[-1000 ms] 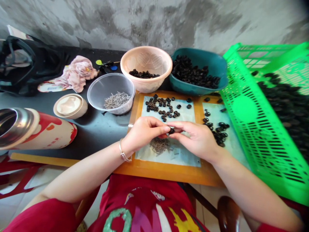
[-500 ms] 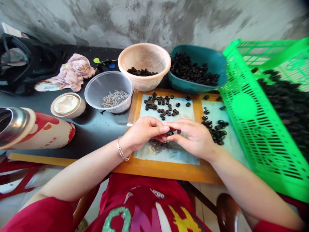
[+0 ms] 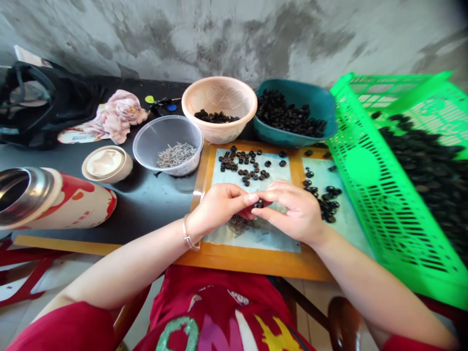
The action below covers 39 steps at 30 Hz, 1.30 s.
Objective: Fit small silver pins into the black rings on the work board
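My left hand point(image 3: 223, 204) and my right hand point(image 3: 294, 209) meet at the fingertips over the pale sheet point(image 3: 256, 243). Between them is a small black part point(image 3: 258, 204), pinched by the thumb and fingers of my right hand. The left thumb and fingers are pressed together beside it; what they hold is hidden. Metal pins point(image 3: 239, 224) lie in a pile under my hands. Small black round pieces point(image 3: 252, 173) are scattered beyond them on the sheet. More black parts point(image 3: 329, 202) lie on a second sheet to the right.
Behind stand a clear bowl of pins point(image 3: 164, 126), a pink bowl point(image 3: 219, 131) and a teal bowl point(image 3: 292, 139) of black parts. A green basket point(image 3: 365, 168) is at the right. A lidded cup point(image 3: 109, 165) and a flask point(image 3: 76, 202) stand left.
The view has shifted slightly, so things on the table appear a little lower. Both hands remain together at the fingertips, with the black part still between them.
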Each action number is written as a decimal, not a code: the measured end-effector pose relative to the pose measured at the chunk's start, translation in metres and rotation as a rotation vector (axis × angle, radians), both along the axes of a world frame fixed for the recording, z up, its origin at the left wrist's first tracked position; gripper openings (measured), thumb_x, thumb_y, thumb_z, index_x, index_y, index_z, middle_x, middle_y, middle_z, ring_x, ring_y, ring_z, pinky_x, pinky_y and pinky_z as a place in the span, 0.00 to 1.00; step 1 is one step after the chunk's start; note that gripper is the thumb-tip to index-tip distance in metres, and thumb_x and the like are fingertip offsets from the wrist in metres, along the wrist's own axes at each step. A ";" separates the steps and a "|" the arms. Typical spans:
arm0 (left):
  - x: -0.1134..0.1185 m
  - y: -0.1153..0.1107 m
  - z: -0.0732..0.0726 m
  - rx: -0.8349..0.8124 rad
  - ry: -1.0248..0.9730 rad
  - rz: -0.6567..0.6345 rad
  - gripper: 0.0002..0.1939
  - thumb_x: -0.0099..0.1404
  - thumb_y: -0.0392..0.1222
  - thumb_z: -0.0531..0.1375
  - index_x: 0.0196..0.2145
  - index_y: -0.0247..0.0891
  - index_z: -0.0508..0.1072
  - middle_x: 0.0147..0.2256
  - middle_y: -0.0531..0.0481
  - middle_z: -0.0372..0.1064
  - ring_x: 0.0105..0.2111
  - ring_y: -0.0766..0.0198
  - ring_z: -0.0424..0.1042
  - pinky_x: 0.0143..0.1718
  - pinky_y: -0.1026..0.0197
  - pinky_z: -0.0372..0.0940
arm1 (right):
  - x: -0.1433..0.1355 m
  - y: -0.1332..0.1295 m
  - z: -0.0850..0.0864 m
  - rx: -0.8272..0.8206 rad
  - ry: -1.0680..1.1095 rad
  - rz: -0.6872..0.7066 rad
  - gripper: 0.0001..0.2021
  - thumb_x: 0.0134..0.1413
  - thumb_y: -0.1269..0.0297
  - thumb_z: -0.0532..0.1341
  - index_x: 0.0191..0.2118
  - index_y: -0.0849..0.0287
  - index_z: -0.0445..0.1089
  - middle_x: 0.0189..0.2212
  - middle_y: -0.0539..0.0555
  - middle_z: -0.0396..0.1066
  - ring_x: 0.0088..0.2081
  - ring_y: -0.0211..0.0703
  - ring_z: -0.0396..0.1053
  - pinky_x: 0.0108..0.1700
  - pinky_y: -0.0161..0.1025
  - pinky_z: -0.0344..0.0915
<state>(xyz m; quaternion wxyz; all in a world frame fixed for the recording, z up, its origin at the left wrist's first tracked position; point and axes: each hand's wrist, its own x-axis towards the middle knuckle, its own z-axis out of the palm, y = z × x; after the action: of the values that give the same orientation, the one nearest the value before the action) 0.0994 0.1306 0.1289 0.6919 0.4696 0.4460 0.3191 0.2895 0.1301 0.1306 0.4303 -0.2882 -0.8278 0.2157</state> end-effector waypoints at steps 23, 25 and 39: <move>0.005 -0.014 -0.009 0.285 -0.051 0.091 0.25 0.49 0.45 0.72 0.45 0.35 0.78 0.37 0.44 0.80 0.35 0.59 0.78 0.40 0.58 0.74 | 0.000 0.000 -0.002 -0.022 0.079 -0.023 0.03 0.56 0.67 0.67 0.37 0.59 0.77 0.27 0.53 0.74 0.31 0.40 0.71 0.34 0.37 0.69; 0.004 -0.015 -0.009 0.326 -0.021 0.090 0.24 0.50 0.45 0.72 0.45 0.35 0.78 0.37 0.44 0.80 0.35 0.58 0.78 0.40 0.59 0.74 | 0.000 0.000 -0.002 -0.014 0.075 -0.025 0.04 0.56 0.66 0.66 0.37 0.59 0.77 0.27 0.53 0.75 0.31 0.41 0.72 0.34 0.38 0.69; 0.004 -0.015 -0.011 0.567 0.022 0.051 0.30 0.52 0.46 0.72 0.52 0.35 0.75 0.42 0.41 0.77 0.38 0.58 0.76 0.43 0.59 0.72 | 0.000 -0.001 0.001 -0.039 0.085 -0.049 0.05 0.56 0.62 0.66 0.35 0.58 0.77 0.25 0.52 0.73 0.29 0.41 0.71 0.33 0.39 0.69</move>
<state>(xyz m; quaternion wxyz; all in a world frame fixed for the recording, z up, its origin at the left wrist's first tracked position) 0.1038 0.1156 0.1181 0.5197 0.6366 0.3580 0.4432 0.2898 0.1292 0.1314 0.4645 -0.3074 -0.7971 0.2334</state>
